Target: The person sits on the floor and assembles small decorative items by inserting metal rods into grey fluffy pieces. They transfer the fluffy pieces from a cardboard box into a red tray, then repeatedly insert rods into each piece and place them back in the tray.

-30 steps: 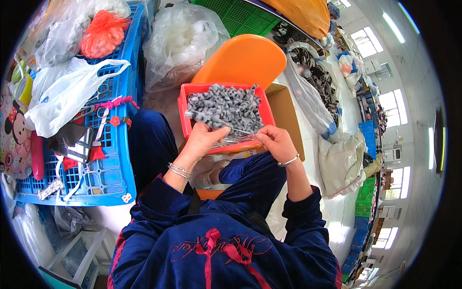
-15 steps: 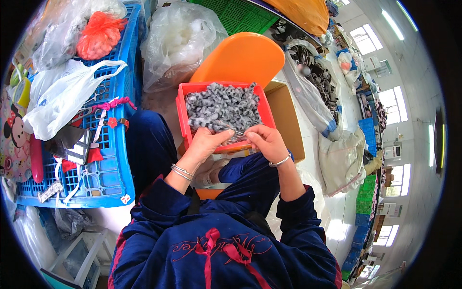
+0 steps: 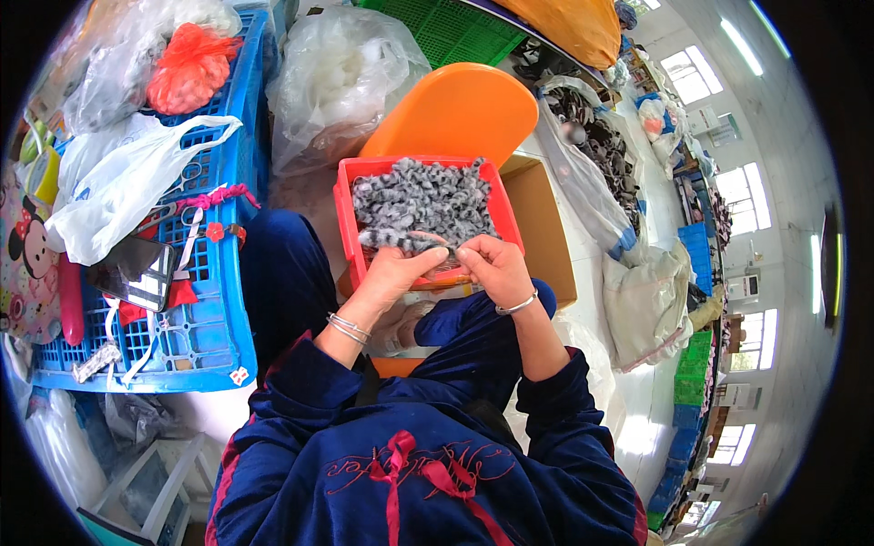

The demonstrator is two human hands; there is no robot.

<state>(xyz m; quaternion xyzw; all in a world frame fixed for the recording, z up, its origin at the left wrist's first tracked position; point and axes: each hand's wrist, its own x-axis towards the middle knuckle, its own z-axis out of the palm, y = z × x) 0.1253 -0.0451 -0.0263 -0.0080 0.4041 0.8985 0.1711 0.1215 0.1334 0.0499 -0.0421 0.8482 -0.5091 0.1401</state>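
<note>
A grey striped fuzzy strip (image 3: pixel 391 239) lies just beyond the left hand (image 3: pixel 393 271), which clamps it between thumb and fingers above the near edge of the red bin (image 3: pixel 347 217). Its long axis runs left to right, the left hand nearer its middle; the right hand (image 3: pixel 496 269) pinches thumb and finger together by its right end, on what one cannot tell.

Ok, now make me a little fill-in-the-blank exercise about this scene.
1. The left hand and right hand meet over the near side of a ____ plastic tub of fluffy striped pieces.
2. A smartphone lies on the ____ plastic crate.
3. A silver-coloured bangle circles the right ____.
4. The white carrier bag lies to the person's ____ of the tub.

Missing words: red; blue; wrist; left.
</note>
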